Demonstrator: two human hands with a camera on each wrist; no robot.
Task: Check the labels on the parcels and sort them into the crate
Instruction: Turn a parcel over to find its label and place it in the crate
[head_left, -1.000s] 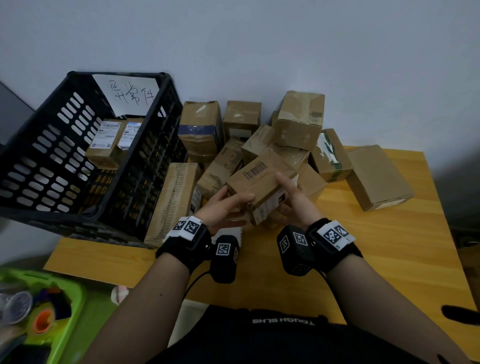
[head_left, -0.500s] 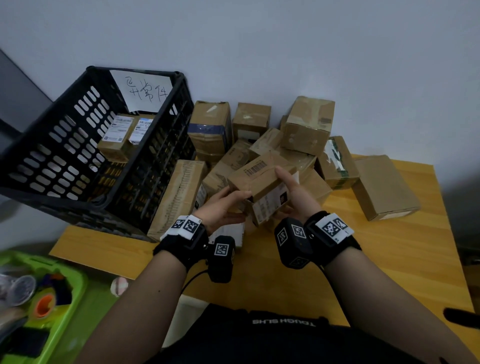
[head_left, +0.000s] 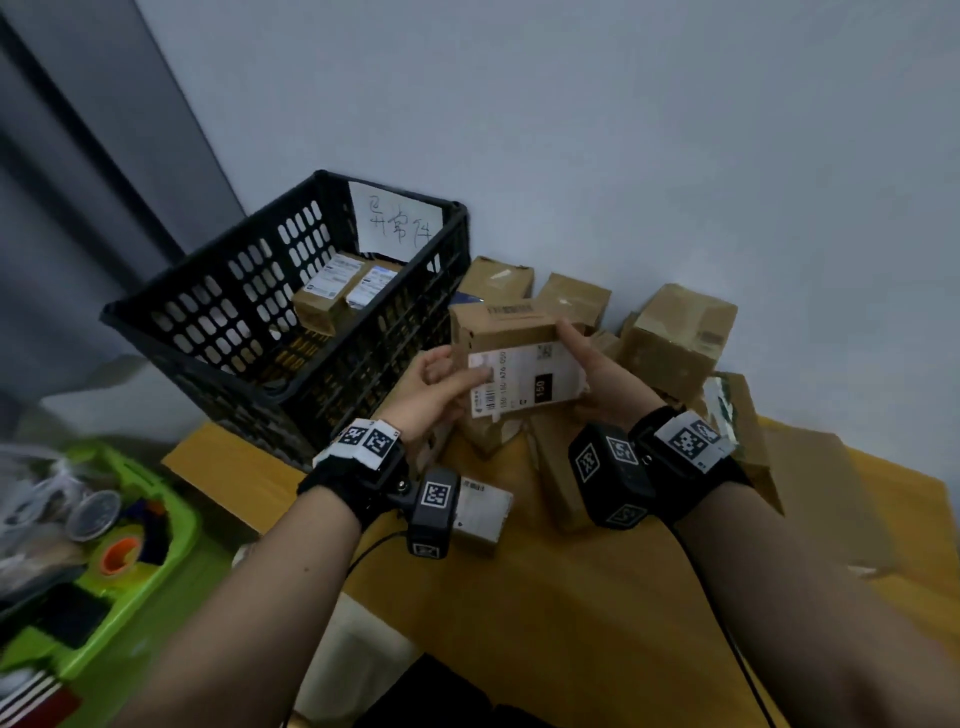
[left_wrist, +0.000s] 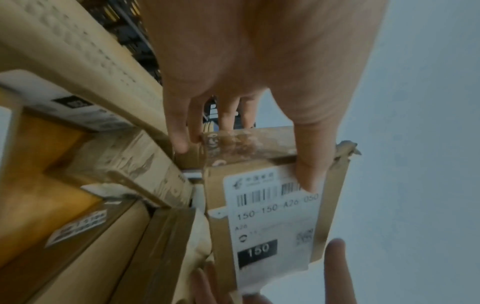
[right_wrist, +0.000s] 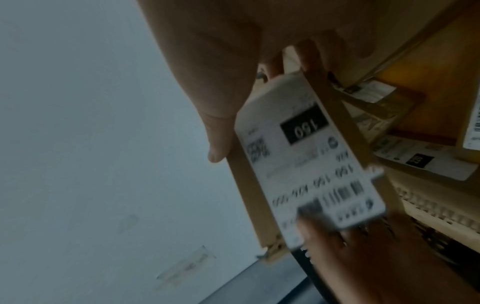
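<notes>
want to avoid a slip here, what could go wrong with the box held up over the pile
The left hand thumb covers part of the barcode on the label, so the check could misread. The parcel, pinched by both hands (right hand) above the pile, could drop and scatter it. The label's lower edge looks lifted and could tear.

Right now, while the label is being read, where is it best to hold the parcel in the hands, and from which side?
Hold the parcel by its two short cardboard ends, one hand from each side, as the left hand and right hand do. The white label fills the face turned towards the person, so fingers belong on the edges; the left thumb already hides part of the barcode.
</notes>
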